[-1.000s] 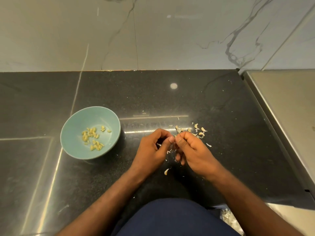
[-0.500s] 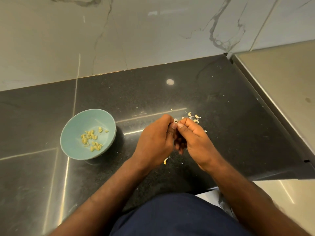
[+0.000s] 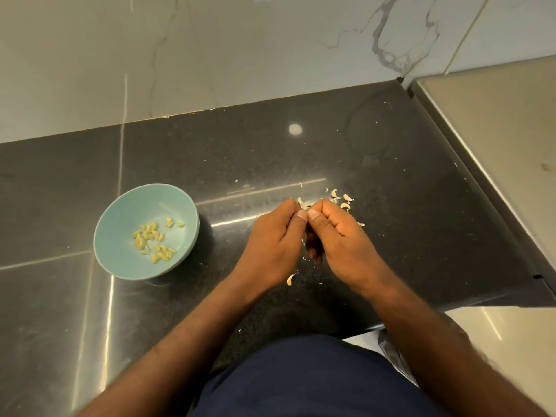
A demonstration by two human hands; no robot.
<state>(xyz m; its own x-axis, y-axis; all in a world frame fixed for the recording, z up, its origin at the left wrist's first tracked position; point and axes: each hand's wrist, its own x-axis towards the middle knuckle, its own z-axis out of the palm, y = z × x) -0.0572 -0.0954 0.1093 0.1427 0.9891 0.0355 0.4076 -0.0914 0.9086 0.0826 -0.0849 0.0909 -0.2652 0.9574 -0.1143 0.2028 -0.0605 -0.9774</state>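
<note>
My left hand (image 3: 272, 245) and my right hand (image 3: 340, 236) meet thumb to thumb over the black counter (image 3: 406, 236). Both have their fingers curled round a small garlic clove that is almost wholly hidden between them. Loose garlic skins (image 3: 343, 200) lie just beyond my fingertips, and one scrap (image 3: 289, 279) lies below my left hand. To the left stands a light blue bowl (image 3: 120, 215) holding several peeled yellowish cloves (image 3: 153, 240).
A marble wall (image 3: 240, 55) backs the counter. A steel surface (image 3: 496, 139) adjoins the counter on the right. My dark blue clothing (image 3: 301, 377) fills the bottom centre. The counter's near edge drops off at the lower right.
My hands stay together on the clove, thumbs working at it. The camera has tilted and shifted a little; the bowl and skins have not moved.
</note>
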